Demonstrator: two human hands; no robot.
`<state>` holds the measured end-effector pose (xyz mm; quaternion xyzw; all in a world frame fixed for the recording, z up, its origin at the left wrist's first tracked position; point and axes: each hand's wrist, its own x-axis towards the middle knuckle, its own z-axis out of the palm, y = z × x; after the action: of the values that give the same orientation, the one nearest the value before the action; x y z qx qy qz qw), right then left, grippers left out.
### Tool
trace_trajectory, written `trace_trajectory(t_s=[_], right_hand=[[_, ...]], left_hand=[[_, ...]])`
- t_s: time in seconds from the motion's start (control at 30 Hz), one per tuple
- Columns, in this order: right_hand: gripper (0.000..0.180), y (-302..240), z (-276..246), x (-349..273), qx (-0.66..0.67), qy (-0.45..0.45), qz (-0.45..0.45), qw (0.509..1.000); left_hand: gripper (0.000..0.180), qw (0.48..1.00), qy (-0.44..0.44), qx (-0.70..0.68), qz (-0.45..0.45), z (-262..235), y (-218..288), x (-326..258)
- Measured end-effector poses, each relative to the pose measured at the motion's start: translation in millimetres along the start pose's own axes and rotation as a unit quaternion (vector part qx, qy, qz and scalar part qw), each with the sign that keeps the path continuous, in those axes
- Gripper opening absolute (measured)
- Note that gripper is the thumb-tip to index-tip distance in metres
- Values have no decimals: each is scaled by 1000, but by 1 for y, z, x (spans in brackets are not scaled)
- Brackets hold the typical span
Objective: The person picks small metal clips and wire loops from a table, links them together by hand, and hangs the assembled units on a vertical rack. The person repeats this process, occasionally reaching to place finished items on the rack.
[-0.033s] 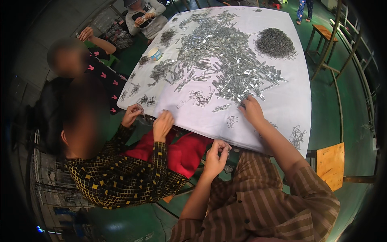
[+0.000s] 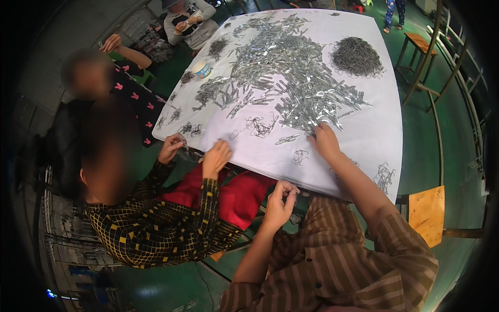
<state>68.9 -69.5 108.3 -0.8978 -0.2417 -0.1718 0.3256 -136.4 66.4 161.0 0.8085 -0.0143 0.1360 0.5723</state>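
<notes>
On the white-covered table [image 2: 218,117] lies a broad heap of silver, narrow metal clips [image 2: 306,99]. My right hand [image 2: 326,143] reaches to the near edge of this heap, its fingers bent down at the clips, with thumb and forefinger apart. Below the table's front edge, close to my lap, my left hand [image 2: 279,204] is closed with its fingers pinched round a small metal clip [image 2: 296,194], mostly hidden by the fingers. Between my hands and the heap lie a few loose clips [image 2: 287,139] and a small cluster of bent wire pieces [image 2: 300,157].
A dark mound of wire pieces [image 2: 356,57] sits at the far right, a tub [image 2: 200,69] at the left. Beside me on the left, a co-worker's hands [image 2: 215,158] work at the table edge; other people sit beyond. A wooden stool [image 2: 426,216] stands at right.
The neighbouring co-worker's right hand has shifted slightly right and up, toward the table. My own hands stay where they were.
</notes>
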Motion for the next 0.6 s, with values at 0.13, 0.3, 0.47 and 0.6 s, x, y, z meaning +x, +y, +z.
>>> trace_trajectory(t_s=[0.13, 0.3, 0.47, 0.6], right_hand=[[14, 6, 12, 20, -49, -45, 29, 997], [8, 11, 8, 29, -51, -49, 56, 996], [9, -7, -25, 18, 228, -86, 209, 947], [11, -43, -51, -14, 544, -191, 282, 766]], left_hand=[[8, 1000, -4, 5, -17, -2, -2, -4], [8, 999, -7, 2, -35, -3, -6, -7], [7, 999, -10, -11, -34, -4, -4, -2], [8, 1000, -6, 3, -22, 0, -3, 4]])
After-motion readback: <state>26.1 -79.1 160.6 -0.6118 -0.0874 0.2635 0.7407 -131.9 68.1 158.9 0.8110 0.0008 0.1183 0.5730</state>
